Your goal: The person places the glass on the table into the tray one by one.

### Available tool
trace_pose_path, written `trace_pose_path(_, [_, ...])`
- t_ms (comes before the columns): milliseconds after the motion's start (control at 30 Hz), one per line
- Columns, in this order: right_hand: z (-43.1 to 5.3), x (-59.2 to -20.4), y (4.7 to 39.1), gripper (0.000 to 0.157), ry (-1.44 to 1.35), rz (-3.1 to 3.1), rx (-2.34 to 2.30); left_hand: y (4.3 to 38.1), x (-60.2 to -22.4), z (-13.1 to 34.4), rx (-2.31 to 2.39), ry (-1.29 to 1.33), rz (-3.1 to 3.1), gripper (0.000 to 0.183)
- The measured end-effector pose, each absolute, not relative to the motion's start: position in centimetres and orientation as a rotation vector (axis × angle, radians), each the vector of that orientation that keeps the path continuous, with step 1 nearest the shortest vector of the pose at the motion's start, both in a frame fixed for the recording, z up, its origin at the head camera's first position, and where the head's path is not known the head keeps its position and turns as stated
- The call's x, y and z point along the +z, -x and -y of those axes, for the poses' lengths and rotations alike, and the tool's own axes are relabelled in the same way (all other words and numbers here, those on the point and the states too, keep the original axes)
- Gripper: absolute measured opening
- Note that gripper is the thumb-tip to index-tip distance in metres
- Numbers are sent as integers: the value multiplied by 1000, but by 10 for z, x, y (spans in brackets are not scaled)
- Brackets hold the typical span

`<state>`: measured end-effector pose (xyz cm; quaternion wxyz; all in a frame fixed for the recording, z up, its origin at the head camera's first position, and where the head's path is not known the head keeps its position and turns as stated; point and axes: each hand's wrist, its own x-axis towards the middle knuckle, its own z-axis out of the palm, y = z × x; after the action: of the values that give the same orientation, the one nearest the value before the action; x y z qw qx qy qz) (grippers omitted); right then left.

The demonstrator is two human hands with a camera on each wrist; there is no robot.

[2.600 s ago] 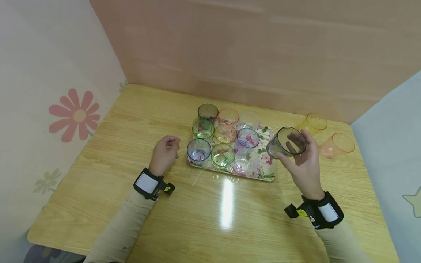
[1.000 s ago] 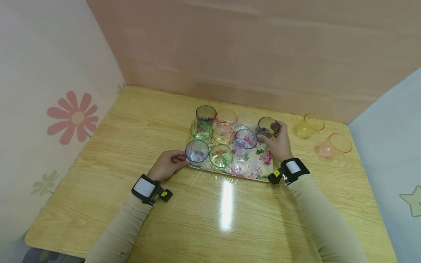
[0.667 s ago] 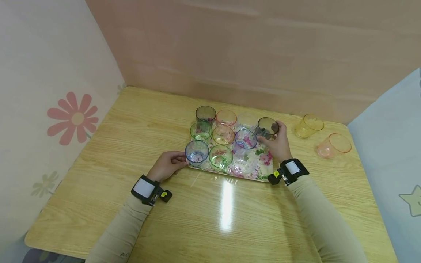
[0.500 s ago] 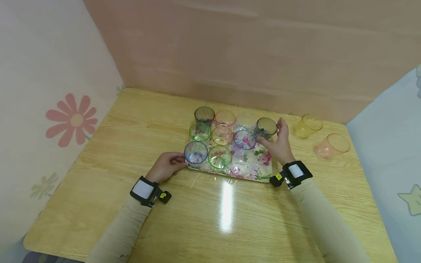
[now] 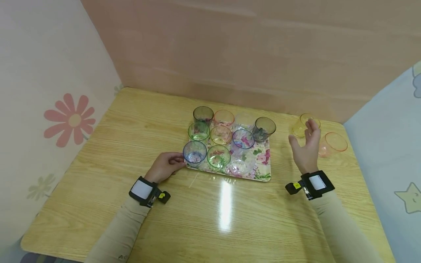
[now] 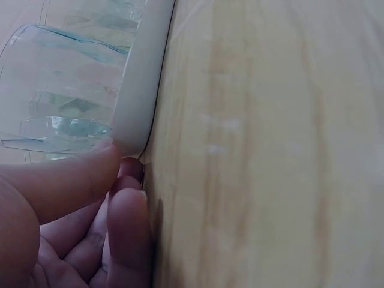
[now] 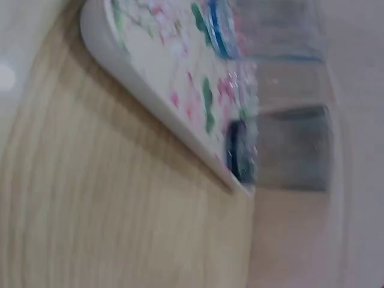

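Note:
My left hand pinches the near left corner of the floral tray; the left wrist view has the thumb at the tray's corner and the fingers curled beside it. Rows of clear coloured tumblers stand on the tray, with a blue-rimmed tumbler nearest that hand. A dark grey tumbler stands upright at the tray's far right corner. My right hand holds nothing, its fingers and thumb spread, and overlaps the yellow tumbler in the head view. Just right of it is a pink tumbler.
The wooden table meets a brown backdrop at the back. Pale printed walls stand at the left and right. The yellow and pink tumblers are on bare table, right of the tray.
My right hand brought the dark grey tumbler onto the tray, let it go and moved right to the yellow tumbler. My left hand came to the tray's corner and has stayed there.

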<state>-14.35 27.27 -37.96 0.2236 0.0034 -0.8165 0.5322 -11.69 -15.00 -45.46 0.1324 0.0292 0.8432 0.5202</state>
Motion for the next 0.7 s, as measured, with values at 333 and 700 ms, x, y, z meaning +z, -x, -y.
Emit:
trace_pose_path(333, [-356,-373,138,92,451,2072,1363,117,-455,151,1490,-86,-2449,35])
trace_pose_path(700, [-405,-416,142,111,656,1954,1715,118,-457,151,1506,-99,-2435,35])
